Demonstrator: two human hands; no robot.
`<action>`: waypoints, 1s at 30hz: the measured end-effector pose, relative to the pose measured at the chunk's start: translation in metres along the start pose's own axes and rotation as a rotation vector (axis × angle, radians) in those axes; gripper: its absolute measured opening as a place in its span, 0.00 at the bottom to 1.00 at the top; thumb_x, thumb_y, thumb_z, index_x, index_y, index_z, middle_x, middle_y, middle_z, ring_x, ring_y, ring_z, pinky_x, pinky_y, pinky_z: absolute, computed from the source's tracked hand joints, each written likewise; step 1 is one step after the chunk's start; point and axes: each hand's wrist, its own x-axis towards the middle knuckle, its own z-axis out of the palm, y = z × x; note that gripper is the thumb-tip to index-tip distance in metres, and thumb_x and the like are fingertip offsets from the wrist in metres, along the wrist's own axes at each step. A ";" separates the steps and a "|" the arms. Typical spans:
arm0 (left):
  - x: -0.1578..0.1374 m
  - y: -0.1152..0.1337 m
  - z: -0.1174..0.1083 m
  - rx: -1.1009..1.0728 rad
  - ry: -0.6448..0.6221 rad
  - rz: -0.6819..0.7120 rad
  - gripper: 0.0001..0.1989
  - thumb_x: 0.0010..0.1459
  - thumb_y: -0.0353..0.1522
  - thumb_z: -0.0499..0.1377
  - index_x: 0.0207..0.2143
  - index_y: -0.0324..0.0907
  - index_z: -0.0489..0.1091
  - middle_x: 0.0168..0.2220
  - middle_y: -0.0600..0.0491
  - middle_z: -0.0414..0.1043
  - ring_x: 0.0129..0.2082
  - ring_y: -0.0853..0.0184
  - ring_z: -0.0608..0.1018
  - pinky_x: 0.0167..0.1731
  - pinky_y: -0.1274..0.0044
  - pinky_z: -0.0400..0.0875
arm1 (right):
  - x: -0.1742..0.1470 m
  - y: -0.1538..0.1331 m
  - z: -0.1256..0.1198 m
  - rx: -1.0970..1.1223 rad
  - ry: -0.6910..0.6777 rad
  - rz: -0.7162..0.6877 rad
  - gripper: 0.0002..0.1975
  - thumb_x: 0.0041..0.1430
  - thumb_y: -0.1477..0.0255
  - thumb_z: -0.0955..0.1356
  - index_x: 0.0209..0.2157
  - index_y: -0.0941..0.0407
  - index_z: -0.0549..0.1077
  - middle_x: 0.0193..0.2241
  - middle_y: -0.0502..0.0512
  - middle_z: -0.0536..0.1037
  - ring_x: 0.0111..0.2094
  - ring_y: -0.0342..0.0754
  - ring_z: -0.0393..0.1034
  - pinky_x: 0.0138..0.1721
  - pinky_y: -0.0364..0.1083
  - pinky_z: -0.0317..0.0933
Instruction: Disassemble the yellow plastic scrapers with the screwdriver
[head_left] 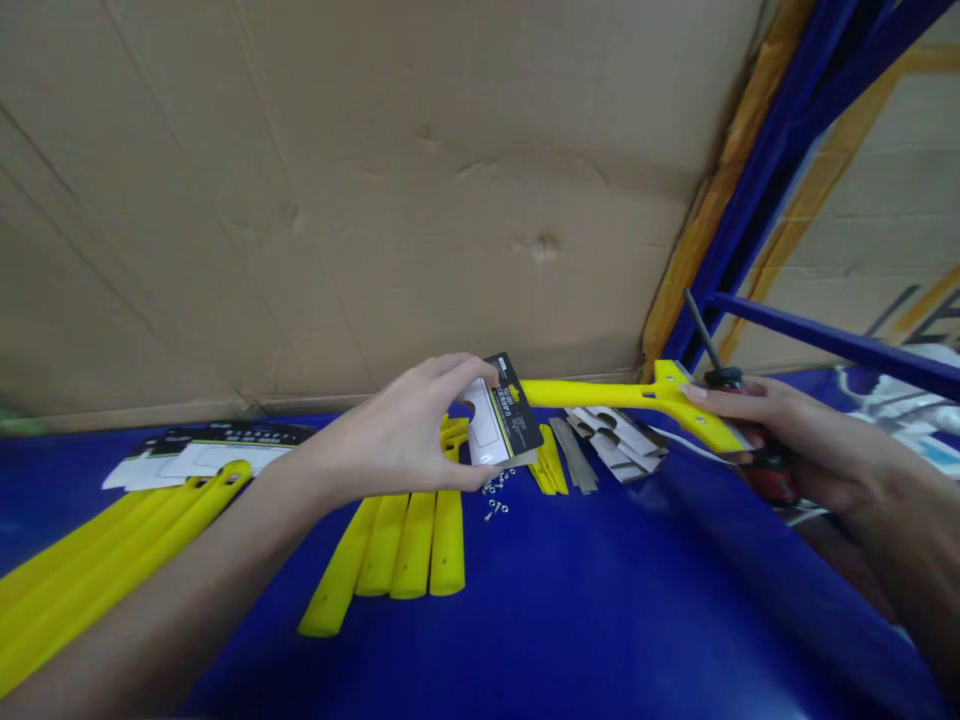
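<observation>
My left hand [431, 425] is closed on a black and white packaging card [508, 420], thumb below and fingers above. From the card a yellow scraper [600, 394] stretches to the right; whether its handle end lies behind or inside the card I cannot tell. Its wide head, with a metal strip along the edge, is gripped by my right hand [780, 430]. That same hand also holds a red and black screwdriver [772, 475], its shaft pointing up and left. Small metal screws or nuts [495, 495] lie on the blue surface below the card.
Yellow handles [409, 545] lie side by side, and more scrapers [135, 540] with cards [202, 450] are at left. Yellow clips [550, 460], grey blades [575, 455] and folded cards [619, 440] rest behind. A cardboard wall [375, 200] and blue metal frame [750, 200] bound the blue surface [585, 590].
</observation>
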 end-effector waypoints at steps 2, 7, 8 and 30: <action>0.005 0.005 0.006 -0.003 0.004 0.000 0.32 0.52 0.46 0.69 0.55 0.45 0.66 0.61 0.43 0.69 0.63 0.52 0.71 0.62 0.60 0.66 | 0.002 -0.001 -0.001 0.041 -0.002 0.067 0.29 0.34 0.53 0.82 0.11 0.53 0.63 0.09 0.51 0.64 0.08 0.38 0.51 0.06 0.42 0.44; 0.036 0.031 0.031 -0.084 0.059 0.076 0.30 0.52 0.46 0.70 0.52 0.43 0.67 0.60 0.41 0.69 0.62 0.52 0.71 0.62 0.59 0.67 | 0.014 0.008 0.004 0.144 0.261 -0.126 0.25 0.41 0.59 0.82 0.17 0.52 0.63 0.11 0.47 0.63 0.14 0.42 0.60 0.11 0.41 0.48; 0.046 0.037 0.038 -0.114 0.032 0.117 0.29 0.53 0.47 0.70 0.51 0.43 0.68 0.60 0.42 0.69 0.62 0.52 0.72 0.61 0.60 0.68 | 0.017 0.011 0.005 0.157 0.305 -0.157 0.24 0.43 0.59 0.81 0.19 0.52 0.64 0.11 0.46 0.63 0.14 0.43 0.60 0.12 0.41 0.49; 0.081 0.073 0.068 0.061 -0.081 0.150 0.34 0.62 0.59 0.56 0.58 0.44 0.74 0.56 0.38 0.75 0.55 0.44 0.78 0.53 0.55 0.72 | 0.030 0.026 0.008 0.296 0.277 -0.268 0.21 0.43 0.61 0.81 0.25 0.54 0.69 0.14 0.42 0.65 0.15 0.39 0.58 0.16 0.41 0.57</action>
